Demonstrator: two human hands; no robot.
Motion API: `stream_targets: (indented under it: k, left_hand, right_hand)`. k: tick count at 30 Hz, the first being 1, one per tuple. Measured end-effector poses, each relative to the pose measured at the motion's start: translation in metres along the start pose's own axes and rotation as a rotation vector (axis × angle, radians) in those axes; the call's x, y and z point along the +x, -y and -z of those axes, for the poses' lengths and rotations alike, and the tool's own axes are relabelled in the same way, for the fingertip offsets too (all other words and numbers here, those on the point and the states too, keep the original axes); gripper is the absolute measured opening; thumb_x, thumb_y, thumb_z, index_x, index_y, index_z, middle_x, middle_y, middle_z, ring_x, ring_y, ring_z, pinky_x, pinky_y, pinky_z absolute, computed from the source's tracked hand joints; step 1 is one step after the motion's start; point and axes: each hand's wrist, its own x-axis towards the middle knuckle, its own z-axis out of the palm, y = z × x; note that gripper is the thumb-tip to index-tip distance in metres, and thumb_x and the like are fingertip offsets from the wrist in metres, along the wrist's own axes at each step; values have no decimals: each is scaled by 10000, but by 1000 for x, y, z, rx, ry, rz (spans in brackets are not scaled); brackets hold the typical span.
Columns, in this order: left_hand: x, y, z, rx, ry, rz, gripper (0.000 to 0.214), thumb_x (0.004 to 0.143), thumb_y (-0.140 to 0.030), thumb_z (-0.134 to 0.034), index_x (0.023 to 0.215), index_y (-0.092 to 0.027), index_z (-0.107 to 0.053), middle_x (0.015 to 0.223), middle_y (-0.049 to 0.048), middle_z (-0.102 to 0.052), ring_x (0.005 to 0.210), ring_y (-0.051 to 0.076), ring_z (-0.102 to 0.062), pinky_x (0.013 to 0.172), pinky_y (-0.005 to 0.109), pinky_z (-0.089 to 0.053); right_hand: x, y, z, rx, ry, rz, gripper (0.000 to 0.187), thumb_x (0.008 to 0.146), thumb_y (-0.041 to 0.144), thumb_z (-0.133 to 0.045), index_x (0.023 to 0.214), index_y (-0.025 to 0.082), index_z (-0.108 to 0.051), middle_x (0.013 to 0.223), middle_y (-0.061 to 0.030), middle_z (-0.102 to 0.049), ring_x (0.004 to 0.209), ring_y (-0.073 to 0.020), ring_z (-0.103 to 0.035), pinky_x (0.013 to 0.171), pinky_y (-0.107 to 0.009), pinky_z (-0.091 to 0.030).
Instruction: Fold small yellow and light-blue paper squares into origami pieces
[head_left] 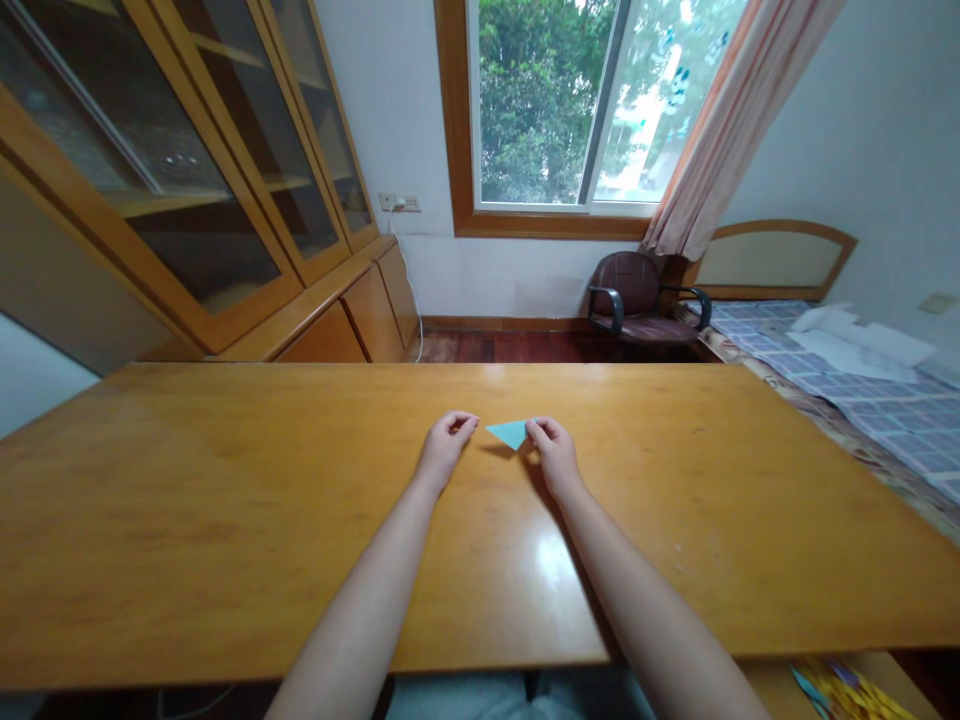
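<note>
A small light-blue piece of paper (508, 433), folded to a triangle, is held a little above the wooden table (300, 520), its shadow falling just below it. My right hand (553, 450) pinches its right corner between thumb and fingers. Just left of the paper's pointed left corner is my left hand (448, 445), with a narrow gap between. Its thumb and forefinger are pressed together at the tips. Whether anything tiny is between them cannot be made out.
An open drawer (900, 680) with colourful packets (847, 690) juts out at the lower right. Beyond the table are a glass-door cabinet (225, 330) on the left, a dark armchair (630, 295) under the window and a bed (817, 350) on the right.
</note>
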Motion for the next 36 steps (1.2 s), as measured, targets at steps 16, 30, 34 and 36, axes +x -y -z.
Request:
stream_targets:
  k: [16,30,34,36]
  left_hand:
    - [-8,-14,-8,124,241,-184,294,777,-239,-704,1067,-191,-694,972,44,-660,818,160,-639,733,260,-514]
    - [-9,-14,-9,158,290,-173,328,790,-225,-691,1117,-206,-676,929,24,-655,777,153,-625,715,262,-509]
    - [-11,-16,-8,172,292,-170,312,790,-238,-697,1100,-204,-683,932,23,-667,774,154,-621,720,264,-507]
    - [-11,-15,-8,170,293,-168,312,791,-246,-701,1099,-205,-685,943,26,-673,789,160,-625,725,266,-505]
  right_hand:
    - [3,-1,-3,-60,54,12,265,777,431,-647,740,170,-679,707,-11,-652,687,-166,-561,667,-270,-430]
    - [2,-1,-3,-76,75,-19,282,785,447,-635,757,168,-663,672,-4,-615,617,-149,-530,589,-256,-418]
    - [1,1,-4,-91,88,-29,284,789,454,-630,749,174,-655,633,7,-594,583,-142,-513,560,-250,-410]
    - [1,2,-4,-98,84,-28,282,791,454,-627,754,176,-653,626,11,-590,578,-143,-513,560,-251,-410]
